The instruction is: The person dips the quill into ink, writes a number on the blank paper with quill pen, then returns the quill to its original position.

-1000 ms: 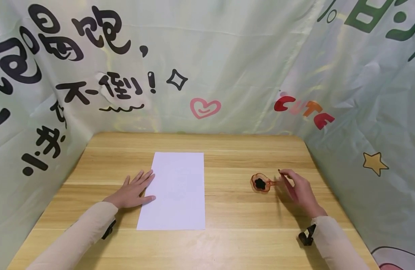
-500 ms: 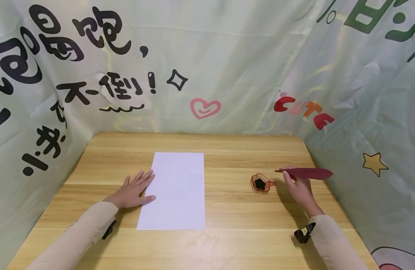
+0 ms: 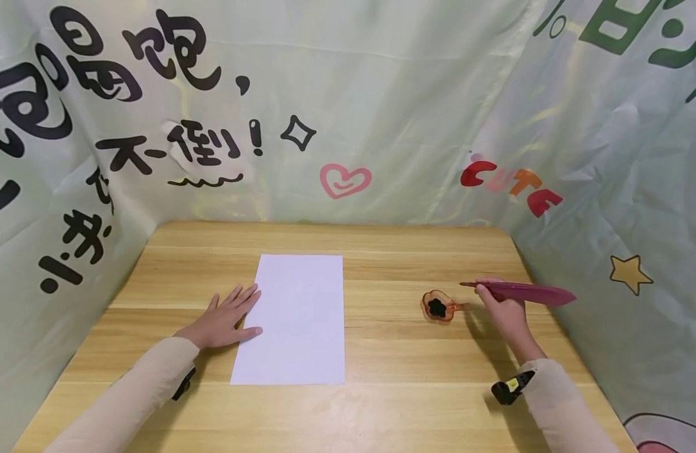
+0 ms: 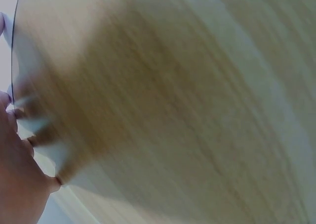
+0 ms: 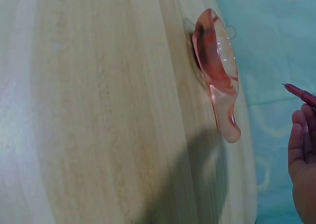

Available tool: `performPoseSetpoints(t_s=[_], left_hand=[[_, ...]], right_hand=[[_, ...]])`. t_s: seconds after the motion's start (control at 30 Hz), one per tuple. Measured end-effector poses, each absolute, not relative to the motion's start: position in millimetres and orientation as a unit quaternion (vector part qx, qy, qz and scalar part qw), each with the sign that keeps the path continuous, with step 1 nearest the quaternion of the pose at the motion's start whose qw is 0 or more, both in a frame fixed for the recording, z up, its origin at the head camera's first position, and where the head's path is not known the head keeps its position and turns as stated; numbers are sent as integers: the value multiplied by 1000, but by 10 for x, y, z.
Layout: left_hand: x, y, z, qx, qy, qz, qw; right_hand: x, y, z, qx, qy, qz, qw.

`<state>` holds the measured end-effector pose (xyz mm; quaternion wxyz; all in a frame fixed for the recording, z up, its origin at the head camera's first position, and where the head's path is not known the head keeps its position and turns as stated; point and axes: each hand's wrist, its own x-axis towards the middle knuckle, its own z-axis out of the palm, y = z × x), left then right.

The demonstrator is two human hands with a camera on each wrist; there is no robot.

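Note:
My right hand holds a dark red feather quill pen up over the table, its tip pointing left and the plume out to the right. In the right wrist view the pen's fine tip shows beyond the fingers. Just left of this hand sits a small amber, see-through dish shaped like a flower, with a short handle and a dark, ink-like pool in its middle. My left hand lies flat with spread fingers, its fingertips on the left edge of a blank white sheet of paper.
The wooden table is bordered at the back and sides by a pale printed cloth. Dark camera units are strapped at both wrists, the right one hanging below the sleeve.
The quill, pointing away and barely visible before, has swung round so its plume shows to the right and its tip points left. My left hand and the paper have stayed put.

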<state>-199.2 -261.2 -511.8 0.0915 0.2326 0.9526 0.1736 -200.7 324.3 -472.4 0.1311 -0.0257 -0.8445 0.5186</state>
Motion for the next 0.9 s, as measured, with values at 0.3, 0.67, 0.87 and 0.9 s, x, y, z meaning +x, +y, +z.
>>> performPoseSetpoints(t_s=[0.3, 0.67, 0.87, 0.9], left_hand=[[-2012, -2617, -5142, 237, 952, 176, 86], [-2004, -2600, -5095, 234, 952, 174, 95], [-1987, -2595, -5084, 232, 953, 172, 95], [-1982, -2598, -5085, 232, 953, 173, 94]], right_hand=[[-1968, 3217, -4727, -28, -838, 538, 83], [-1930, 3075, -4894, -24, -869, 487, 80], [-1918, 3026, -4945, -9, -880, 464, 99], [-1919, 3019, -4954, -5, -883, 457, 104]])
